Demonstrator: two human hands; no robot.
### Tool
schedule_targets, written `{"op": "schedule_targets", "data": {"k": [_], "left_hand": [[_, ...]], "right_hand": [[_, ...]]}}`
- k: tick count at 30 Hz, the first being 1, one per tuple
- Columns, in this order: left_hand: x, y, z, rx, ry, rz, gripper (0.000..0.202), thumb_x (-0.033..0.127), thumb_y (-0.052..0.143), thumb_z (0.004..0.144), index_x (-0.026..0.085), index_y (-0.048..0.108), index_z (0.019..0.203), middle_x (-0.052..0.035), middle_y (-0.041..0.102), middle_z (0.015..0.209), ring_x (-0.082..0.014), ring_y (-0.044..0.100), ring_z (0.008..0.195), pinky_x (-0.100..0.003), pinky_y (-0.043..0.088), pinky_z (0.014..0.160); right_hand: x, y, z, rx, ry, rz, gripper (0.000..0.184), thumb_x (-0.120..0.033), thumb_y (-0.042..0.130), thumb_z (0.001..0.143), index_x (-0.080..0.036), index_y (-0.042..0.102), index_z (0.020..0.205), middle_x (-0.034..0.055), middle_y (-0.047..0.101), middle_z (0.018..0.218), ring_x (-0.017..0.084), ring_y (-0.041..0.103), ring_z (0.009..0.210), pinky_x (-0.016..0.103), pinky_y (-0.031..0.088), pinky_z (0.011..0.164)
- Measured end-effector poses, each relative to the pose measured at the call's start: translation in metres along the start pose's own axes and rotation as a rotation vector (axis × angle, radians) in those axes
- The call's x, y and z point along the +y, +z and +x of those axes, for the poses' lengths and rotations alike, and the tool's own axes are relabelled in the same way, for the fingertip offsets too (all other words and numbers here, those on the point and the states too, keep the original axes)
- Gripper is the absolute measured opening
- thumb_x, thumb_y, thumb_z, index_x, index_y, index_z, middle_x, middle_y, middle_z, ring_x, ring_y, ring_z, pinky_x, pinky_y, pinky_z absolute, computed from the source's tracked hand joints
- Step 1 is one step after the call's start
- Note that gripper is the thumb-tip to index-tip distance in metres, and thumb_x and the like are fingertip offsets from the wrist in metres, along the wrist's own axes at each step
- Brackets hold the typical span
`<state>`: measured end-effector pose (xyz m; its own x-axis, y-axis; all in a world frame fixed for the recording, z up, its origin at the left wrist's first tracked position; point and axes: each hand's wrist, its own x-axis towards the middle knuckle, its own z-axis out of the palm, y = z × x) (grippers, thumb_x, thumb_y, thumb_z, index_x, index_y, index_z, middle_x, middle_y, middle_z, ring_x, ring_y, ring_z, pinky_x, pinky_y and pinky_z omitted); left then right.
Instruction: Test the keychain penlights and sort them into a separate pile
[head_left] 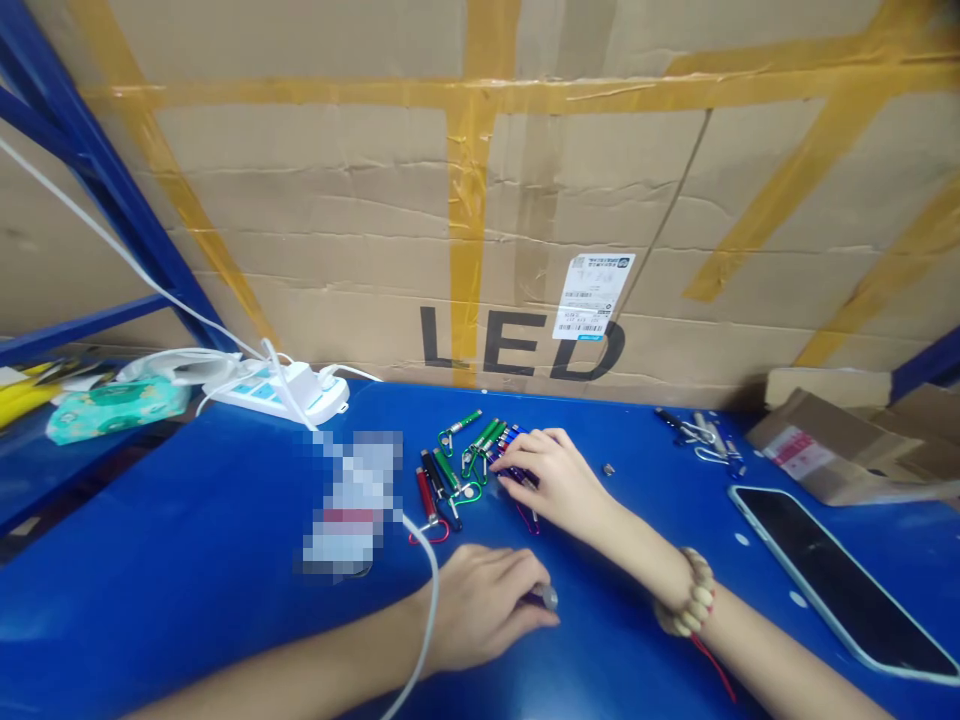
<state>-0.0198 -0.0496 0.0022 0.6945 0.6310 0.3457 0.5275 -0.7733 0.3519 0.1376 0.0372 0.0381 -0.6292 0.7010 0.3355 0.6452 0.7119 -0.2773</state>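
My left hand point(484, 603) rests on the blue table point(187, 560) near the front edge, fingers curled round a small keychain flashlight point(547, 598) whose silver tip pokes out on the right. My right hand point(551, 478), with a bead bracelet point(686, 598) on the wrist, reaches forward and lies with bent fingers on a pile of small keychain flashlights point(469, 460) in green, red, black and purple, pinching at a purple one. What its fingertips grip is partly hidden.
A phone point(840, 580) lies face up at the right. Behind it sit a small cardboard box point(832, 445) and several loose clips point(701, 430). A white power strip point(281, 392) with cables and a tissue pack point(112, 408) are at the left. A large cardboard box marked LED point(517, 200) closes the back.
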Motion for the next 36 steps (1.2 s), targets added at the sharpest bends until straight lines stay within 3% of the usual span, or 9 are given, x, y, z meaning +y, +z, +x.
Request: {"op": "schedule_targets", "data": {"k": [4, 9, 14, 22, 29, 36], "left_hand": [[-0.002, -0.007, -0.008, -0.064, 0.056, -0.028, 0.024, 0.039, 0.039, 0.095, 0.019, 0.048, 0.086, 0.0038, 0.064, 0.078, -0.0087, 0.061, 0.065, -0.021, 0.038, 0.06], [-0.002, -0.012, -0.014, -0.067, 0.129, 0.071, 0.024, 0.039, 0.041, 0.094, 0.02, 0.051, 0.083, 0.0026, 0.062, 0.078, -0.0106, 0.059, 0.07, -0.022, 0.038, 0.06], [-0.003, -0.012, -0.013, -0.049, -0.005, -0.055, 0.027, 0.038, 0.036, 0.095, 0.02, 0.052, 0.082, 0.0028, 0.062, 0.076, -0.0099, 0.057, 0.067, -0.021, 0.038, 0.061], [-0.007, -0.012, -0.011, -0.021, -0.151, -0.204, 0.021, 0.031, 0.039, 0.095, 0.019, 0.051, 0.082, 0.0023, 0.061, 0.074, -0.0101, 0.056, 0.067, -0.02, 0.038, 0.061], [0.001, -0.017, -0.012, -0.137, -0.179, -0.222, 0.018, 0.03, 0.042, 0.093, 0.02, 0.053, 0.083, 0.0021, 0.061, 0.078, -0.0103, 0.056, 0.069, -0.02, 0.039, 0.063], [-0.002, -0.014, -0.015, -0.083, -0.188, -0.299, 0.017, 0.028, 0.042, 0.094, 0.02, 0.052, 0.083, 0.0012, 0.06, 0.082, -0.0103, 0.056, 0.075, -0.02, 0.039, 0.066]], "right_hand": [[0.005, -0.015, 0.007, -0.093, 0.028, -0.059, 0.012, -0.015, 0.063, 0.081, -0.023, 0.07, 0.086, 0.0006, 0.07, 0.089, 0.018, 0.063, 0.084, 0.031, 0.038, 0.072], [0.02, -0.026, -0.025, -0.108, 0.11, -0.029, 0.009, -0.022, 0.062, 0.083, -0.024, 0.07, 0.082, -0.0007, 0.069, 0.087, 0.014, 0.065, 0.077, 0.024, 0.043, 0.064], [0.024, -0.01, -0.054, -0.095, 0.134, -0.078, 0.015, -0.03, 0.057, 0.087, -0.026, 0.071, 0.091, 0.0014, 0.069, 0.089, 0.014, 0.066, 0.075, 0.024, 0.047, 0.064], [0.024, -0.003, -0.064, -0.014, 0.043, -0.124, 0.015, -0.029, 0.057, 0.087, -0.025, 0.071, 0.092, 0.0003, 0.069, 0.091, 0.014, 0.066, 0.08, 0.024, 0.047, 0.067], [0.021, -0.008, -0.067, -0.053, 0.102, -0.025, 0.012, -0.026, 0.058, 0.087, -0.026, 0.071, 0.086, -0.0011, 0.07, 0.088, 0.013, 0.067, 0.081, 0.022, 0.049, 0.069], [0.014, -0.009, -0.064, -0.066, 0.204, 0.001, 0.003, -0.024, 0.063, 0.083, -0.023, 0.065, 0.081, -0.0004, 0.069, 0.081, 0.014, 0.065, 0.069, 0.023, 0.047, 0.06]]}}
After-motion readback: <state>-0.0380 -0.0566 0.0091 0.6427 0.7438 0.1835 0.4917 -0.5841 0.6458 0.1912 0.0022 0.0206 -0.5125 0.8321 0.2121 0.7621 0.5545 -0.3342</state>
